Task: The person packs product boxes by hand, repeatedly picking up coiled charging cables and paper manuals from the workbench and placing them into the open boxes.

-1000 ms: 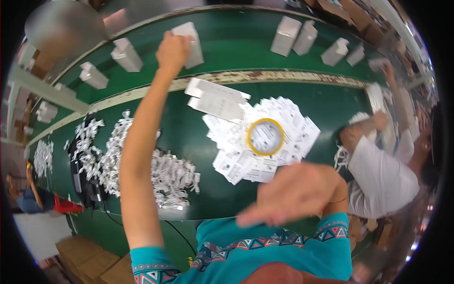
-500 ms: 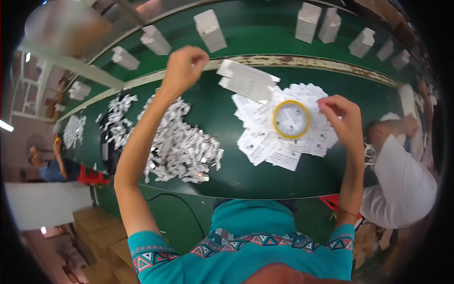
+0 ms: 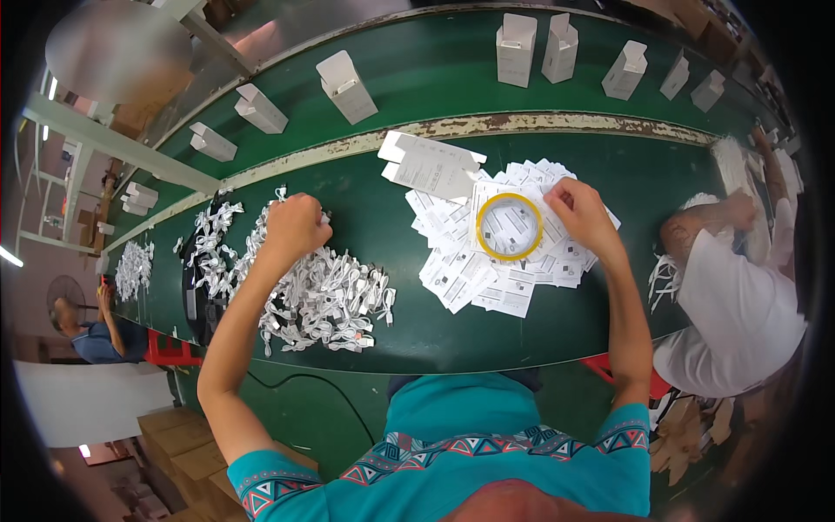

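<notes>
My left hand, its fingers curled closed, is at the upper part of a heap of white cables. Whatever is inside those fingers is hidden. On the right, my right hand has thumb and forefinger pinched at the edge of a printed leaflet, over a fanned pile of white leaflets. A roll of yellow tape lies flat on that pile. Behind it, a flattened white carton rests partly over the leaflets.
Beyond a worn ledge, several open white boxes stand on a green belt. More cables lie at left. A co-worker in white sits at right; another person is far left. Brown cartons stand below left.
My left hand has come down from beside the belt to the cable heap. My right hand stays by the leaflets. The view has shifted, and the boxes on the belt appear further left.
</notes>
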Available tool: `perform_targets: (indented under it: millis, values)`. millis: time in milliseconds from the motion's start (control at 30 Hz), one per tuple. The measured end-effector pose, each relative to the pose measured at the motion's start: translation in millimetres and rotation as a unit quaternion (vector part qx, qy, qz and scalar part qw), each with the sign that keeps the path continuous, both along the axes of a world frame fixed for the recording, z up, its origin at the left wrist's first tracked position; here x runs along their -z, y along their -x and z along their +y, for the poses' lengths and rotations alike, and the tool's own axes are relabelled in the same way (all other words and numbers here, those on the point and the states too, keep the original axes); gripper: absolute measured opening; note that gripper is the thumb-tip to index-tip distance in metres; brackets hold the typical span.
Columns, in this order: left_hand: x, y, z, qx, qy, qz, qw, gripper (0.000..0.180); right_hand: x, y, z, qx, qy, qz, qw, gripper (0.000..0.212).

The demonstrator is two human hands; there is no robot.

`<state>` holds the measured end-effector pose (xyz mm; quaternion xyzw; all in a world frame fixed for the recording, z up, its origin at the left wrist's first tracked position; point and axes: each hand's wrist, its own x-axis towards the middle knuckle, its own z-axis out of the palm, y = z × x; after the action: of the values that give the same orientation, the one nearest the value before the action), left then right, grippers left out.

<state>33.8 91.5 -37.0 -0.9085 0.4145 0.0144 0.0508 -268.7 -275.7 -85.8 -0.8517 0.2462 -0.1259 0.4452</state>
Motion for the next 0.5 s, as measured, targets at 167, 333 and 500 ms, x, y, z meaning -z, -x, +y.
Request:
perform_targets:
  millis: [167, 333, 500]
  values:
    - [-7, 4, 15, 0.011, 0.145, 0.009, 0.989, 0.018, 5, -5, 8, -0.009, 0.089, -0.026, 0.996, 0.029]
    - [-15, 12, 10, -0.043, 0.245, 0.12, 0.961, 0.015, -9, -2, 12, 0.021, -0.03, 0.02, 0.999, 0.028]
    - [-15, 5, 11, -0.063, 0.343, 0.185, 0.919, 0.012, -5, 8, 6, 0.055, 0.145, -0.116, 0.981, 0.018]
